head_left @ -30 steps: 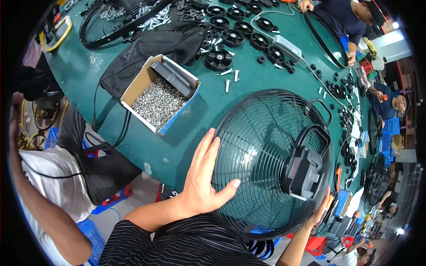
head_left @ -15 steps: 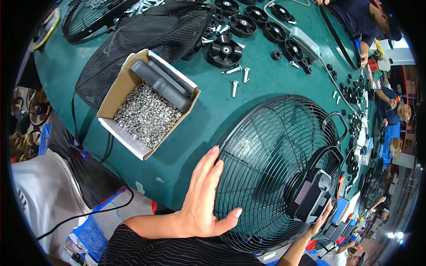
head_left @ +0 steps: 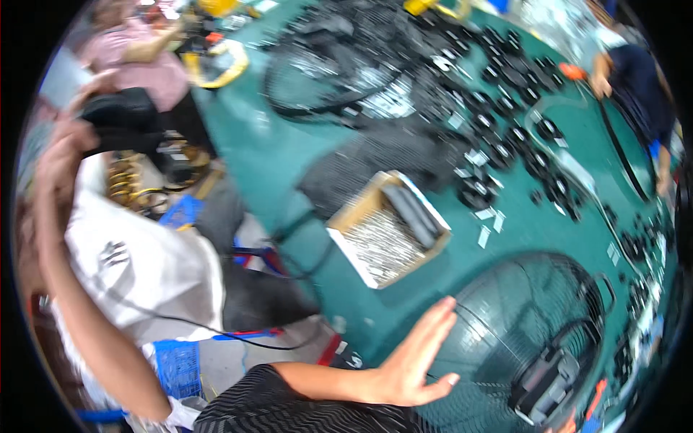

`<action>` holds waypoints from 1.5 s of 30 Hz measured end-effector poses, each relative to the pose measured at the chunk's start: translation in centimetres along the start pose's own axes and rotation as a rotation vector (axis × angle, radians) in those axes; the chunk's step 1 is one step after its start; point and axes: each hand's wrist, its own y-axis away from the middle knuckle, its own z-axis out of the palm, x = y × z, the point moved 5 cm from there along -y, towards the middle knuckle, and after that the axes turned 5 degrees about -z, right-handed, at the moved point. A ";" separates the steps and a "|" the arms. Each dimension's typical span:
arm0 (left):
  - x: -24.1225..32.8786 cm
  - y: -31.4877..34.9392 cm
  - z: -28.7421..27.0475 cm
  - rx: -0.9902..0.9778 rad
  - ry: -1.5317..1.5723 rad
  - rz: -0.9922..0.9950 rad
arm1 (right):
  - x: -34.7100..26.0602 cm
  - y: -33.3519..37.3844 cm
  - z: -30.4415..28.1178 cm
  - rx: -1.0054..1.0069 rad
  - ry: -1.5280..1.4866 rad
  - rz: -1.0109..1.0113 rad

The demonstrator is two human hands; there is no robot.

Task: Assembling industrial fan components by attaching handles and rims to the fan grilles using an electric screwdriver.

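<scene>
A round black fan (head_left: 498,325) with a wire guard lies on the green table (head_left: 253,166), its dark motor housing (head_left: 547,381) facing up. My left hand (head_left: 408,372) is open at the guard's left rim, fingers stretched and thumb apart. Only a blurred sliver of my right hand (head_left: 567,424) shows at the lower edge beside the housing; its fingers are hidden. Beyond the left hand stands an open cardboard box (head_left: 354,261) of small silver screws (head_left: 382,245), with a dark grey tool-like piece (head_left: 411,215) lying in it.
Black mesh (head_left: 382,162) lies behind the box, and another fan guard (head_left: 289,112) farther back. Black round knobs and pale bolts (head_left: 484,236) spread right. At left, a person in white (head_left: 144,252) raises a dark object (head_left: 123,119). Another person (head_left: 635,86) holds a black ring (head_left: 617,144).
The view has swung left and blurred, so the table things sit farther right and lower. The person in white has come further into view. My right hand has mostly left the picture.
</scene>
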 end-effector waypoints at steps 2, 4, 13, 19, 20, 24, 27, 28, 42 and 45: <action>0.8 0.3 -0.2 0.050 -0.001 0.056 | -2.3 -0.1 0.9 0.032 -0.026 0.003; 1.3 0.8 0.0 0.059 -0.006 0.041 | -4.1 -0.3 1.2 0.045 -0.059 0.008; 1.9 1.4 0.4 0.178 -0.050 0.050 | -5.3 0.3 -0.1 0.041 -0.216 0.009; 0.9 -1.3 -0.3 0.165 -0.072 0.051 | -5.0 1.2 -0.7 -0.009 -0.297 0.028; 0.7 -1.6 -0.4 0.164 -0.063 0.048 | -5.0 1.4 -0.5 -0.066 -0.258 0.041; 0.3 -2.1 -0.5 0.143 -0.039 0.047 | -5.4 1.6 -0.7 -0.043 -0.225 0.008; 0.1 -2.0 -0.4 0.121 -0.021 0.024 | -6.0 1.5 -0.6 -0.028 -0.253 0.023; 0.0 -2.0 -0.4 0.121 -0.007 0.021 | -6.1 1.4 -0.6 -0.025 -0.271 0.041; 0.0 -3.0 -1.5 0.041 -0.018 0.109 | -2.4 3.1 0.1 0.141 -0.340 0.051; -0.1 -3.1 -1.1 0.027 0.120 0.067 | -2.0 3.4 -0.4 0.198 -0.368 0.080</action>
